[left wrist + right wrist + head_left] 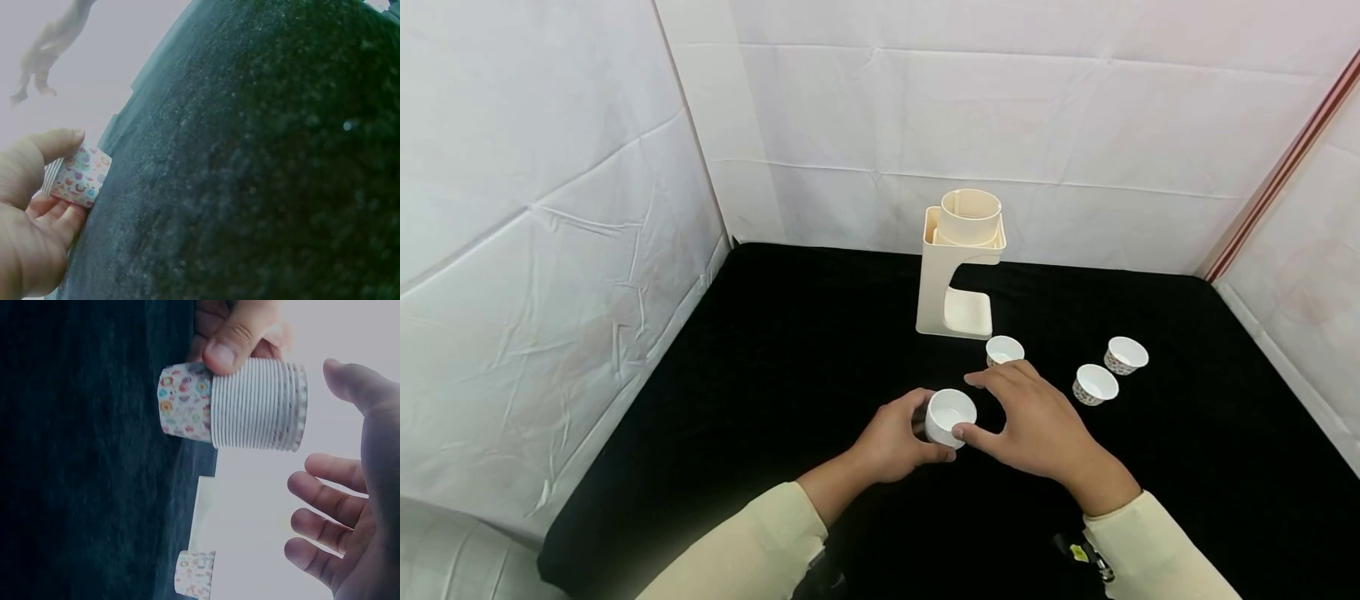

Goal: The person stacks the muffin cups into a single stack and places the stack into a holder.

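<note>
My left hand [891,437] grips a stack of nested paper cups [950,417] just above the black table, thumb and fingers curled round its side. In the left wrist view the left hand [28,219] pinches the stack [78,175] at its patterned bottom. In the right wrist view the stack [250,406] lies sideways, ribbed white rims toward my right hand [350,506]. My right hand [1030,417] hovers open beside the stack's top, fingers spread, its thumb close to the rim.
A cream cup dispenser stand [962,267] rises at the back middle of the black cloth table [760,375]. Three single cups stand apart: one [1003,350] near the stand's base, two more [1095,384] [1126,355] to the right. White cloth walls enclose the table.
</note>
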